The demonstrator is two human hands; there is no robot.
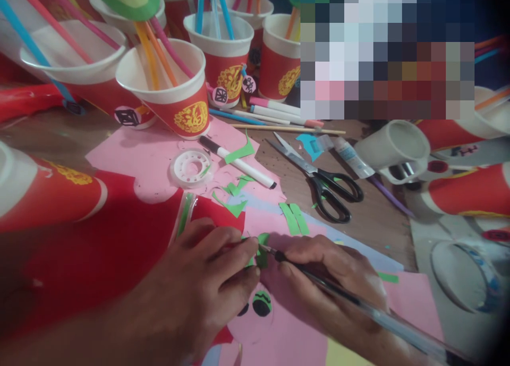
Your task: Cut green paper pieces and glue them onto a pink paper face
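Note:
My left hand [217, 273] rests on the paper with its fingers bent, its fingertips on a small green paper piece [262, 252]. In my right hand [334, 286] is a slim pen [354, 299] with a clear barrel, its tip at the green piece beside my left fingertips. Pink paper [295, 315] lies beneath both hands. Just below the fingers, a green and black oval [262, 303] sits on the pink sheet. Green strips [294, 219] lie above my right hand.
Black-handled scissors [314, 175], a white marker [239, 162] and a tape roll [192, 168] lie beyond my hands. Red and white paper cups [171, 98] with colored sticks stand at the back. A white mug [398, 148] and another tape roll [464, 275] are at the right.

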